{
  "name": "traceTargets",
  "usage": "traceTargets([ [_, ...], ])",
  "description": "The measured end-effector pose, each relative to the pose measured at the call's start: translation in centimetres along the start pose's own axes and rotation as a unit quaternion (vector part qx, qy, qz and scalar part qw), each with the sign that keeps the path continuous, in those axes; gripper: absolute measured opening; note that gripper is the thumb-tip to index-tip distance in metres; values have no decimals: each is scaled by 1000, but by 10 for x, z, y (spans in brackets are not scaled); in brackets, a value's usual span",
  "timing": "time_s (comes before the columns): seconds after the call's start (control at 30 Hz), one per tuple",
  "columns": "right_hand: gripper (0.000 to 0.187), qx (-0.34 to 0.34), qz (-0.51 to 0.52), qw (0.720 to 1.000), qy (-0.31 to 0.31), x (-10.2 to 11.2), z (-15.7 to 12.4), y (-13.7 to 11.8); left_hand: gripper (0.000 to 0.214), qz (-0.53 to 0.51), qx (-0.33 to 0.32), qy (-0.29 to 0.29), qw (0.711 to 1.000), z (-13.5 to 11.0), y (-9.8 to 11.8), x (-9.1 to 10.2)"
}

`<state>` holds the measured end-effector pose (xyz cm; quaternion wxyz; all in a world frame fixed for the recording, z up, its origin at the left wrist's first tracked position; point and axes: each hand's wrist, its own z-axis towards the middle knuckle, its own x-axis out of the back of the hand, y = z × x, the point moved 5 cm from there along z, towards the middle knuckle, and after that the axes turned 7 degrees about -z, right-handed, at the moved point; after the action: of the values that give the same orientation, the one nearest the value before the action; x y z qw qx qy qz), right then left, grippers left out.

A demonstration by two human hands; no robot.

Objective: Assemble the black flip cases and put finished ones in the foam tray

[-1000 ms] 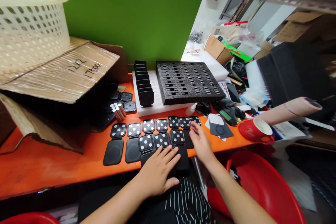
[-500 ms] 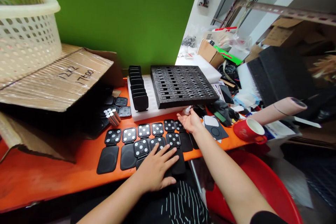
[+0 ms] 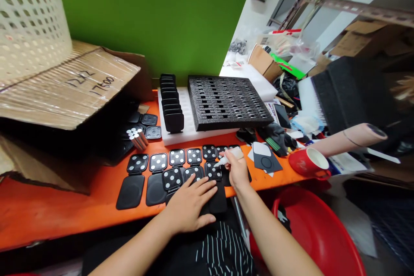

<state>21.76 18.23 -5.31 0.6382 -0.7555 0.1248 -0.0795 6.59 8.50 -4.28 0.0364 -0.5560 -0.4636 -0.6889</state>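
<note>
Two rows of black square cases (image 3: 177, 157) with white dots lie open on the orange table (image 3: 64, 207). My left hand (image 3: 190, 202) rests flat, fingers spread, on the near cases at the table's edge. My right hand (image 3: 237, 169) is closed around a small white bottle (image 3: 229, 158), whose tip points left at a dotted case (image 3: 212, 170) in the near row.
A black foam tray (image 3: 228, 101) and a row of upright black cases (image 3: 171, 103) sit on white foam behind. A cardboard box (image 3: 64, 90) and white basket (image 3: 29, 21) stand left. A red mug (image 3: 308, 161), a pink tube (image 3: 352, 138) and clutter lie right. A red tub (image 3: 320, 233) sits below.
My right hand reached to the foot of the foam tray, took hold of the white bottle and came back over the dotted cases. My left hand stayed put.
</note>
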Motion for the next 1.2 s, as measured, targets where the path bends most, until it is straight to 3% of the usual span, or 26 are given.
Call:
traceTargets([
  [0.13,34,45,-61,997,28,0,-2,2,68,-24,3,24,999,-1,-1,1],
  [0.3,37,49,-101,993,45,-1,-4,2,67,-43,3,34,998,-1,-3,0],
  [1.2,37,70,-138,987,44,4,1,11,63,-25,-1,53,998,-2,-2,-1],
])
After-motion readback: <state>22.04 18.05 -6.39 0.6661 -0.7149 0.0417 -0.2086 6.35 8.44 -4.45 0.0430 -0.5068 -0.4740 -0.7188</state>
